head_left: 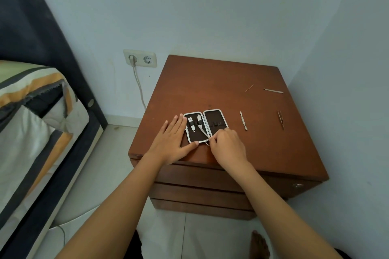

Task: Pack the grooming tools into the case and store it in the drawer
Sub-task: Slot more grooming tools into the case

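A small grooming case [215,120] lies open on the brown nightstand [210,86], dark lining up. Nail clippers [191,124] sit in its left half. Small scissors [202,130] lie slanted across that half, and my right hand [228,145] pinches their handle ring at the case's near edge. My left hand [171,140] lies flat on the wood, fingers spread, touching the case's left and near rim. Loose on the top are a wavy metal tool [243,120], tweezers [281,119], a thin file [273,90] and a fine stick [249,88].
The nightstand has stacked drawers [200,191] on its front, all closed, and stands in a wall corner. A bed [31,124] with striped bedding is at the left. A wall socket [140,58] with a plugged cable is behind. My bare foot [260,246] shows below.
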The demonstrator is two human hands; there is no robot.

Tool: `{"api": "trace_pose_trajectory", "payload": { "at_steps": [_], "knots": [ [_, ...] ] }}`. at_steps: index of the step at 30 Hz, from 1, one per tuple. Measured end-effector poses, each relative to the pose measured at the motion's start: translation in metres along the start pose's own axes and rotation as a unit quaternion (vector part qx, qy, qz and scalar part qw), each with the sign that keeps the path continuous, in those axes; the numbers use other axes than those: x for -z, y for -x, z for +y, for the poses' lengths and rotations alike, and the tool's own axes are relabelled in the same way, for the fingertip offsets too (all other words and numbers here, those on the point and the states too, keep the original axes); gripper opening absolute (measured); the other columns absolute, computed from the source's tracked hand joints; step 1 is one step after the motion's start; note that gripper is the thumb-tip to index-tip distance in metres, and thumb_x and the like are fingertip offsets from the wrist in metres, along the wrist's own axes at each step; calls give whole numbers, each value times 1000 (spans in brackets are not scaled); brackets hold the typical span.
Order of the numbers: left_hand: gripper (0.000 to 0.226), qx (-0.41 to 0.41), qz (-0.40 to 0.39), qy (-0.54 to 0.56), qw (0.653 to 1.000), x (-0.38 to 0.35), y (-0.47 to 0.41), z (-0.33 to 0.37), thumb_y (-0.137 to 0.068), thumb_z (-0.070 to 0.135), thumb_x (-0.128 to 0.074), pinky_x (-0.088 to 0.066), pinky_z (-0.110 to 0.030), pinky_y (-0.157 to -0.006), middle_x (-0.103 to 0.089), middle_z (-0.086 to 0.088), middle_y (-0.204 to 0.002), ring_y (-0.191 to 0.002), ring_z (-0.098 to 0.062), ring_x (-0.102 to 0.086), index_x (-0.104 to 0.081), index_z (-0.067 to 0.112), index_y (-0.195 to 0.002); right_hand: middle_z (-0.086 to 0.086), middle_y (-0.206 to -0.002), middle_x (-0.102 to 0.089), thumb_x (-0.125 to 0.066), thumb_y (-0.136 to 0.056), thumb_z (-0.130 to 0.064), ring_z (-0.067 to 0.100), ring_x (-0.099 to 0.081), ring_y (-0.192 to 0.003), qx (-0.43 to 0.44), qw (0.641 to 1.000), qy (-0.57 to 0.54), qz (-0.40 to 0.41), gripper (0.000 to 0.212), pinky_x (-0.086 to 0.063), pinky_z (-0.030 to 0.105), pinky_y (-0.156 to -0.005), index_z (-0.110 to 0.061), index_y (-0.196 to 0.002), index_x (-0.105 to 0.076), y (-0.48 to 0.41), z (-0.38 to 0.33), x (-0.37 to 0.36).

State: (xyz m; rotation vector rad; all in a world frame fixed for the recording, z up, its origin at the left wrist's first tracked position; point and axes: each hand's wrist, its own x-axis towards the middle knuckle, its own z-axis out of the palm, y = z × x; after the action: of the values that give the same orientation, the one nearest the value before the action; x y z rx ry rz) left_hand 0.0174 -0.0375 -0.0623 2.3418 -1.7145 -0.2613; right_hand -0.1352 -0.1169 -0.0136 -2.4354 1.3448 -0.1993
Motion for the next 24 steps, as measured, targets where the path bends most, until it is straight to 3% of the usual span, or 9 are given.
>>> {"api": "trace_pose_trajectory", "payload": {
  "at_steps": [9, 18, 20, 24],
  "knots": [
    [94, -12, -3, -12, 1000, -2, 0, -3, -74, 71, -6, 9, -33, -116, 9, -2, -158, -143, -12, 12, 7, 15, -148, 13, -117, -56, -43, -93, -20, 30, -46, -116, -16, 998, 61, -30, 25, -40, 36, -76, -4, -105, -58, 3, -13, 7],
    [93, -19, -1, -9, 1000, -3, 1, -5, -72, 68, -3, 8, -33, -116, 8, -2, -158, -144, -12, 11, 6, 15, -148, 13, -120, -55, -43, -93, -18, 30, -45, -118, -27, 997, 61, -24, 25, -43, 38, -84, -5, -109, -57, -7, -29, -2],
    [93, -19, -2, -7, 1000, -3, 0, -6, -72, 68, -3, 8, -33, -116, 8, -2, -158, -144, -12, 12, 6, 15, -148, 11, -118, -55, -44, -94, -17, 27, -45, -117, -8, 999, 52, 5, 22, -45, 39, -82, -7, -109, -56, -12, -31, -9],
    [92, -21, -1, -5, 1000, -4, -1, -6, -72, 68, -2, 9, -32, -115, 9, -1, -158, -143, -12, 12, 7, 15, -147, 7, -107, -60, -48, -90, -16, 27, -51, -104, 111, 990, 22, 89, 18, -44, 41, -80, -11, -101, -61, -8, -17, -24]
  ]
}}
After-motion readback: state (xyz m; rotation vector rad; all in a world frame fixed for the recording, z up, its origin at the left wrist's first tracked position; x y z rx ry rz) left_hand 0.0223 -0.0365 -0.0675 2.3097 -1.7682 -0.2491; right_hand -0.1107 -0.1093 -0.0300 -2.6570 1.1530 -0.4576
